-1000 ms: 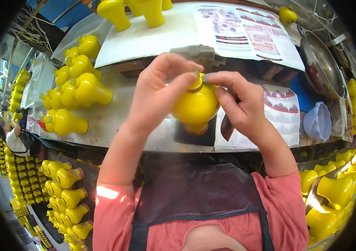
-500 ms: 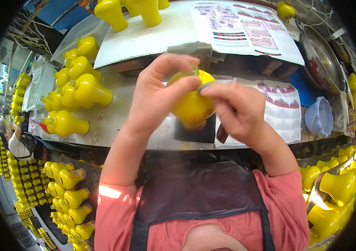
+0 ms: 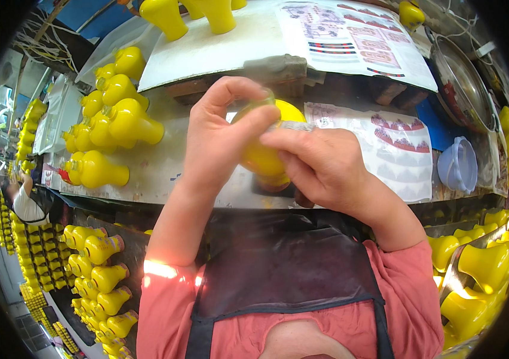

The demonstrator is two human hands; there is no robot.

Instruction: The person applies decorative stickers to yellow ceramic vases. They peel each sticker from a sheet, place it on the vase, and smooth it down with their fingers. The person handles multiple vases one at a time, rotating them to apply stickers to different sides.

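My left hand [image 3: 212, 131] is closed around the neck of a glossy yellow bottle [image 3: 261, 160], thumb and index finger at its clear glass mouth. Against the bottle's shoulder, my right hand [image 3: 329, 161] pinches a thin, greyish strip-like piece [image 3: 295, 125]; its exact kind is unclear. A brown handle-like end [image 3: 304, 199] shows under that hand, though I cannot tell whether it belongs to the same piece. The bottle is tilted with its neck away from me, over the near edge of the worktable [image 3: 206, 194]. Fingers hide much of its side.
Yellow bottles [image 3: 132, 125] lie stacked at the left; others stand on a white board [image 3: 218, 54]. Printed decal sheets [image 3: 401, 152] lie at the right, near a pale blue basket [image 3: 457, 164] and a metal basin [image 3: 460, 81]. Bottle racks flank me. Another person [image 3: 27, 203] is far left.
My right hand has moved slightly left across the bottle, bringing the greyish strip nearer its neck. The left hand keeps its hold, and the bottle has shifted a little left.
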